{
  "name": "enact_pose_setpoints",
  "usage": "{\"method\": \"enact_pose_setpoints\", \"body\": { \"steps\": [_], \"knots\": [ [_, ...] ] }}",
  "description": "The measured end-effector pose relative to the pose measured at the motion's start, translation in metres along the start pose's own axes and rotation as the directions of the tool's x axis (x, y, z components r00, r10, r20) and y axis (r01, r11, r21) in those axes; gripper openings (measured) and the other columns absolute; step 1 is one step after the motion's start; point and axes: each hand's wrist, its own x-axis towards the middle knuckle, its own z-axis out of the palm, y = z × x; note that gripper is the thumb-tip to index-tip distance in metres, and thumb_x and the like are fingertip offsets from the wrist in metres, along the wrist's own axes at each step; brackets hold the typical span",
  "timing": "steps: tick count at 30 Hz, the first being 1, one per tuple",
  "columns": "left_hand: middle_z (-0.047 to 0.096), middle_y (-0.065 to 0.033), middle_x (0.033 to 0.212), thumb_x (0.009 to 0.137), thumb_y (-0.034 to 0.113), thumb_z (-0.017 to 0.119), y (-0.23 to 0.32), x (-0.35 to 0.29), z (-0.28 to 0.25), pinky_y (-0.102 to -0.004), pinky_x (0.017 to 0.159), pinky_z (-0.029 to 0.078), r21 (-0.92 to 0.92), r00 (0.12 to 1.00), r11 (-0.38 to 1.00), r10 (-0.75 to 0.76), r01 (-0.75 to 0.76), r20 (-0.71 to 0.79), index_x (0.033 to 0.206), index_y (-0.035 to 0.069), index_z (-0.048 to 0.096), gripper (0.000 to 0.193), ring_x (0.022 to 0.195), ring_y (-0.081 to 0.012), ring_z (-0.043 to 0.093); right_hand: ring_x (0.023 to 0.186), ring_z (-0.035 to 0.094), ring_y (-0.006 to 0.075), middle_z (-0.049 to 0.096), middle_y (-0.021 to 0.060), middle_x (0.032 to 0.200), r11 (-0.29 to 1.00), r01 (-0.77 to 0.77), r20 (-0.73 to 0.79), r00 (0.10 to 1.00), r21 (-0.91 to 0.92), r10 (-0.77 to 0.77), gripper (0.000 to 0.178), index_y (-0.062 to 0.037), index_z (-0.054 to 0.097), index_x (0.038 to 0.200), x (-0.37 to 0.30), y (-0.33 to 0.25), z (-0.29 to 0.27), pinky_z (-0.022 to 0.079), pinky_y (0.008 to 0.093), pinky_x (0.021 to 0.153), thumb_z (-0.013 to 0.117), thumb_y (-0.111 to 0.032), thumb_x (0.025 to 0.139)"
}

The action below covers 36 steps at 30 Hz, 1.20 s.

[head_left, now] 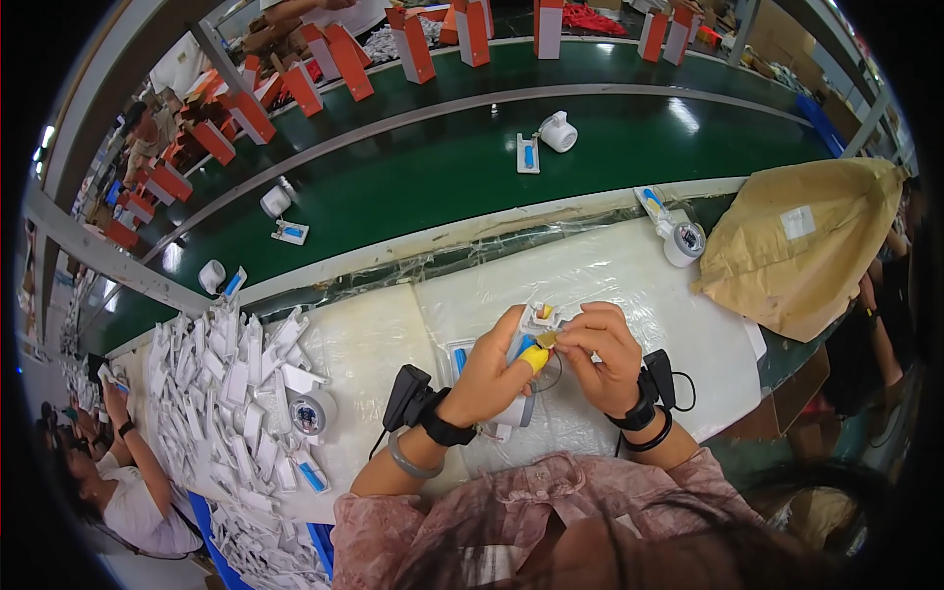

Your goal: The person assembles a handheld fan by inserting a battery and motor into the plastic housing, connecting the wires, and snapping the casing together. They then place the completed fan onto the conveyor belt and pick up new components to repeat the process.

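Above the white work surface, my left hand [489,371] is closed round a white plastic housing [540,316] with a blue cylindrical cell [526,346] in it. A bright yellow piece [535,358] shows at my left thumb's tip; whether it covers the thumb or is held, I cannot tell. My right hand [605,359] pinches a small yellow-brown flat piece [547,339] against the held part. A thin dark wire loops below the fingers. Partly hidden under my left hand lie a white round device [511,418] and another white part with a blue cell [459,357].
White plastic parts [236,383] are heaped at left, beside a round white lamp-like unit [313,413]. More units, such as one white unit [559,132], lie on the green conveyor [393,167]. Orange-and-white boxes [472,34] line its far side. Brown paper bag [796,246] at right. A co-worker sits far left.
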Motion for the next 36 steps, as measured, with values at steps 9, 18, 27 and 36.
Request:
{"method": "enact_pose_setpoints", "body": {
  "steps": [9,18,27,36],
  "knots": [
    [0.056,-0.0031,0.090,0.091,0.003,0.047,0.010,-0.004,0.004,-0.0222,0.060,0.047,-0.008,0.999,0.999,-0.034,0.035,0.017,0.135,0.005,0.041,0.044,0.073,-0.0070,0.052,0.086,0.059,0.0225,0.064,0.0030,0.088,0.999,0.034,0.018,0.999,0.006,-0.034,0.025,-0.0093,0.069,0.092,-0.002,0.003,-0.001,0.046,0.0416,0.089,0.073,0.004,0.070],
    [0.057,-0.0030,0.090,0.090,0.002,0.047,0.013,-0.005,0.006,-0.0214,0.060,0.046,0.031,0.999,0.999,-0.033,0.032,0.023,0.134,0.005,0.041,0.044,0.071,-0.0061,0.052,0.084,0.059,0.0215,0.063,0.0025,0.086,1.000,0.019,0.019,1.000,-0.015,-0.019,0.023,-0.0098,0.070,0.090,-0.003,0.002,-0.001,0.045,0.0413,0.090,0.073,0.003,0.071],
    [0.057,-0.0030,0.091,0.091,0.002,0.047,0.013,-0.005,0.006,-0.0211,0.060,0.046,0.048,1.000,0.999,-0.017,0.016,0.018,0.134,0.005,0.041,0.044,0.070,-0.0057,0.052,0.082,0.060,0.0204,0.063,0.0026,0.085,0.999,0.035,0.044,0.998,-0.013,-0.035,0.023,-0.0094,0.070,0.090,0.000,0.002,-0.003,0.045,0.0409,0.090,0.073,0.003,0.071],
    [0.055,-0.0004,0.083,0.090,0.000,0.046,0.007,-0.004,0.007,-0.0199,0.057,0.042,0.056,1.000,0.998,0.024,-0.024,0.007,0.133,0.005,0.042,0.043,0.066,-0.0044,0.049,0.078,0.061,0.0203,0.065,0.0037,0.083,1.000,0.009,0.042,0.999,0.009,-0.009,0.022,-0.0068,0.067,0.090,0.001,0.001,-0.001,0.045,0.0414,0.089,0.073,0.004,0.072]
  ]
}}
